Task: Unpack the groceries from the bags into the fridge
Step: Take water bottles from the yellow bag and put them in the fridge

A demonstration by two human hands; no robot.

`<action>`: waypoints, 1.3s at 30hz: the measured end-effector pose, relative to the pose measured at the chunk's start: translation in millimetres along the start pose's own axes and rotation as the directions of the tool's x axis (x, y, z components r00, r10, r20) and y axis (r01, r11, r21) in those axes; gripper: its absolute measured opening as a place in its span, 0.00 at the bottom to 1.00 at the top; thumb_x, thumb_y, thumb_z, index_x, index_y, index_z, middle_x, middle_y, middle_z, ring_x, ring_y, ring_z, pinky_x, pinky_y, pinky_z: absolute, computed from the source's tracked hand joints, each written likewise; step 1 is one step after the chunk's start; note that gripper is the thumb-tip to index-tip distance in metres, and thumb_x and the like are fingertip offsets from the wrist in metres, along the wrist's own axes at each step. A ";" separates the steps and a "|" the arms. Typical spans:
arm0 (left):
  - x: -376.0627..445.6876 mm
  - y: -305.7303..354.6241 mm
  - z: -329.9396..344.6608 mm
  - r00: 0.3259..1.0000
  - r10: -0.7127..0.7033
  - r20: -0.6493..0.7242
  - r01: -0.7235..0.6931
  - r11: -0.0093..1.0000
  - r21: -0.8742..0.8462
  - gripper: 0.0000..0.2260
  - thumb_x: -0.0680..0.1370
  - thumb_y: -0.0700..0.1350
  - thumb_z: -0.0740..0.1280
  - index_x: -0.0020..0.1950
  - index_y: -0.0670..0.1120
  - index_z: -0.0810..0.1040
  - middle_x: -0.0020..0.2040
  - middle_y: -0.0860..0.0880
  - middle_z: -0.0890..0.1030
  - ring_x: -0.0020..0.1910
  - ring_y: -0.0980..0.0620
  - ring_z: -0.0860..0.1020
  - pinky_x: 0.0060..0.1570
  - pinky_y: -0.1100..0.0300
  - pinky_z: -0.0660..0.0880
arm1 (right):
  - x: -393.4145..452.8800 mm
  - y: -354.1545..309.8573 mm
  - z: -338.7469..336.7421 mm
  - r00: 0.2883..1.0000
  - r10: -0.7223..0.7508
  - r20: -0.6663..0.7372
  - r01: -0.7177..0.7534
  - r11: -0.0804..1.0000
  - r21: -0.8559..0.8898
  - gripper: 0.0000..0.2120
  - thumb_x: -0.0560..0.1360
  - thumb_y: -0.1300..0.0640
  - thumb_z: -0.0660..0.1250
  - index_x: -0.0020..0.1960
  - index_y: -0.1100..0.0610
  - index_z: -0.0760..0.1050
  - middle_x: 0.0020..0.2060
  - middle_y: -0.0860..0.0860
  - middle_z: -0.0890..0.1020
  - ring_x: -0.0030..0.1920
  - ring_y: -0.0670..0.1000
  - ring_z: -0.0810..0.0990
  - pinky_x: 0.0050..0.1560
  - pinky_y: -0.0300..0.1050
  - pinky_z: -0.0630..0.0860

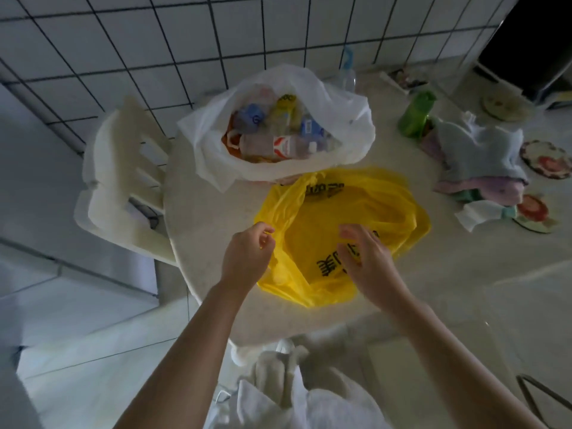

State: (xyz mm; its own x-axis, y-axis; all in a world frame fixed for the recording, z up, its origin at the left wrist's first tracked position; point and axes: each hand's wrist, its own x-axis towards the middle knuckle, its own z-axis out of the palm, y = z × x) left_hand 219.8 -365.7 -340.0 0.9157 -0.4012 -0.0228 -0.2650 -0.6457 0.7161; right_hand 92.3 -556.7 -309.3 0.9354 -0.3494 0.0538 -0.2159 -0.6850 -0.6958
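Note:
A yellow plastic bag (pixel 365 212) with black print lies on the pale table (pixel 464 289), its mouth spread wide. My left hand (pixel 247 252) pinches the bag's left rim. My right hand (pixel 368 255) rests on the bag's near side with fingers loosely curled; whether it grips the plastic is unclear. Behind it stands a white plastic bag (pixel 340 97), open, holding several bottles (pixel 278 144) and packets. The fridge is not in view.
A white plastic chair (pixel 123 181) stands at the table's left edge. A green bottle (pixel 416 113), a pile of folded cloths (pixel 483 162), patterned coasters (pixel 546 159) and a clear bottle (pixel 346 72) sit at the right and back. White cloth (pixel 294 397) lies below the table's front.

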 end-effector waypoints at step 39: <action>344.6 16.3 75.0 0.901 0.102 0.421 -0.344 0.760 0.552 0.31 0.71 0.41 0.72 0.73 0.45 0.65 0.70 0.46 0.69 0.69 0.45 0.66 0.64 0.53 0.66 | 386.9 95.6 -9.7 0.694 -0.205 0.690 0.666 0.547 -0.508 0.31 0.72 0.39 0.66 0.67 0.56 0.69 0.60 0.54 0.76 0.61 0.55 0.74 0.62 0.46 0.69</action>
State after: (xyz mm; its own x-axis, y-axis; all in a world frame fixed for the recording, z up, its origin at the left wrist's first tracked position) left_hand 508.3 -563.2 -388.5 0.6714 -0.7010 -0.2406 -0.6827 -0.7113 0.1674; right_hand 430.8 -763.6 -348.1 0.8867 0.3387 -0.3147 0.3627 -0.9317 0.0191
